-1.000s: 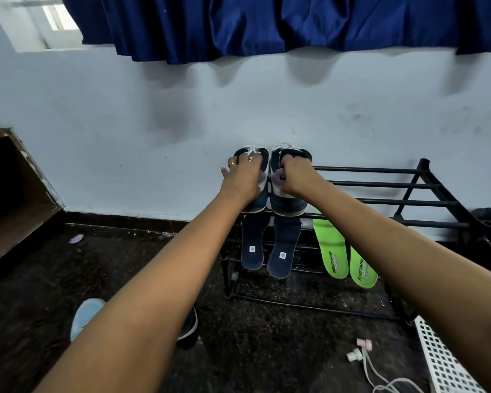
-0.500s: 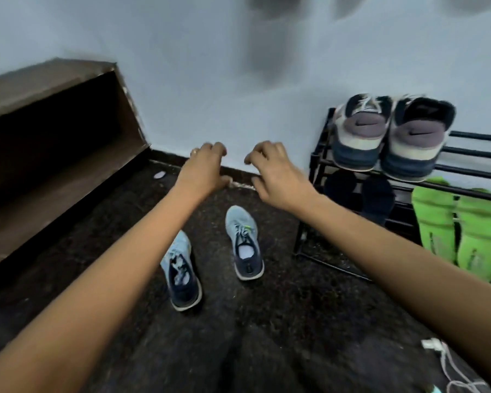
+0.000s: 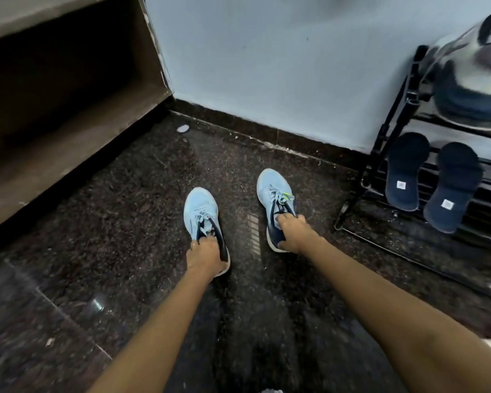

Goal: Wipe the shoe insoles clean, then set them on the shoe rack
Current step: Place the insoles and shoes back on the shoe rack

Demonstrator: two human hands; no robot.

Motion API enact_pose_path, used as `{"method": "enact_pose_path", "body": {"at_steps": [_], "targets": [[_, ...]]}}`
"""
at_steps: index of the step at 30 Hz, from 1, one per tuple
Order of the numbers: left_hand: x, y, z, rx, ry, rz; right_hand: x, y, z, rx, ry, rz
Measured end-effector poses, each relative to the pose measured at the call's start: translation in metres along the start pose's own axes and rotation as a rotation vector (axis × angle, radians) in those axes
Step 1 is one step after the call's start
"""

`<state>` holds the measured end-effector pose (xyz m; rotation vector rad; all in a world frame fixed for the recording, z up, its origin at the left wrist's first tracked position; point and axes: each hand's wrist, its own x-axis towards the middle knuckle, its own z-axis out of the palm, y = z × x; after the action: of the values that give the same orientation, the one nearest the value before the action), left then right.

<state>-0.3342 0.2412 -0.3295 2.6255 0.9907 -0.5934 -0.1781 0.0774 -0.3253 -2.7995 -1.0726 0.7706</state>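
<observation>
Granite floor (image 3: 125, 222), left hand (image 3: 206, 255) clutching left sneaker (image 3: 199, 207), right hand (image 3: 294, 232) right sneaker (image 3: 271, 185)

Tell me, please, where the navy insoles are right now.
In the head view, the navy insoles lean side by side against the shoe rack at far right, below the sneaker on its top tier.

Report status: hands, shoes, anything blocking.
Left hand grips left shoe, right hand grips right shoe, both on floor. Two dark insoles lean on rack. Nothing blocking.
</observation>
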Motion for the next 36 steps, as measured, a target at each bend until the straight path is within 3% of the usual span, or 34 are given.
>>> {"method": "enact_pose_path", "body": {"at_steps": [5, 10, 16, 24, 36], "targets": [[0.015, -0.01, 0.035, 0.123, 0.051, -0.009, 0.019, 0.004, 0.029, -0.002, -0.084, 0.067], [0.017, -0.001, 0.049, 0.24, 0.141, 0.003, 0.027, -0.002, 0.045, -0.038, 0.059, 0.092], [0.003, 0.013, 0.036, 0.203, 0.077, 0.009, 0.012, -0.008, 0.037, 0.046, 0.135, 0.074], [-0.015, 0.059, -0.038, 0.154, 0.177, 0.081, -0.038, -0.01, -0.029, 0.093, 0.251, 0.06], [-0.114, 0.157, -0.198, 0.27, 0.591, 0.327, -0.158, 0.002, -0.195, 0.04, 0.581, 0.028]]}}
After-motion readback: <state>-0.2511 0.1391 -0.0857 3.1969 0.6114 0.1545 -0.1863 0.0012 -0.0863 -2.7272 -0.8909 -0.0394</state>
